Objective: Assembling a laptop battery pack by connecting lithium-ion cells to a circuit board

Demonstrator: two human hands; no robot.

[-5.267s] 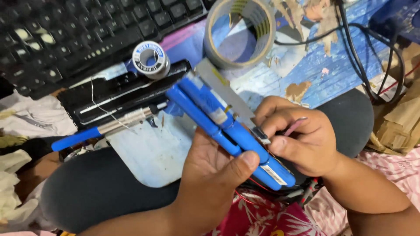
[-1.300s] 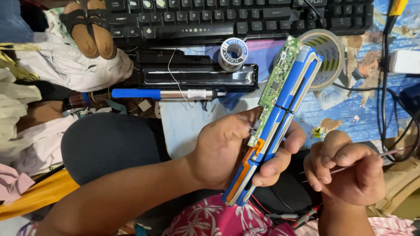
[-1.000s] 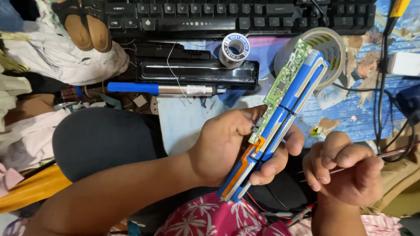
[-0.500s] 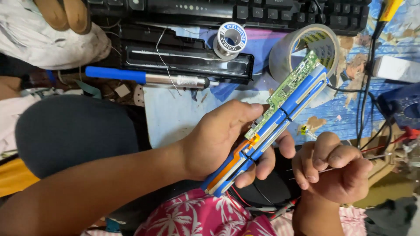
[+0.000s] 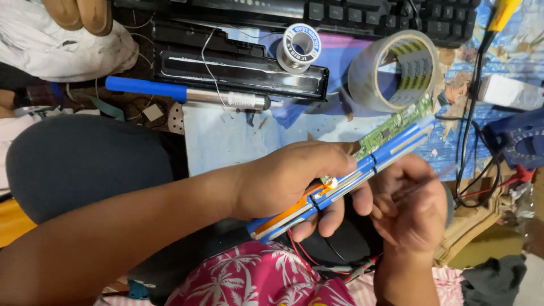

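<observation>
Blue and long, the battery pack point(image 5: 340, 178) lies slantwise across the middle of the head view, a green circuit board point(image 5: 396, 124) running along its upper end. The left hand point(image 5: 289, 181) wraps its lower half, fingers curled under and thumb over the top, holding it firmly. The right hand point(image 5: 411, 209) sits just beside and below the upper half, fingers loosely bent and touching the pack's underside; whether it pinches anything I cannot tell. Thin red wires point(image 5: 303, 255) trail from the pack's lower end.

The pack looks stiff and fairly light, but the bare board and wires seem fragile, so the wrapped blue body is the safer place to grip.

At upper right stands a tape roll point(image 5: 396, 71); a solder spool point(image 5: 301, 45) and keyboard point(image 5: 362, 14) sit along the top, a soldering iron point(image 5: 187, 93) at upper left.
</observation>
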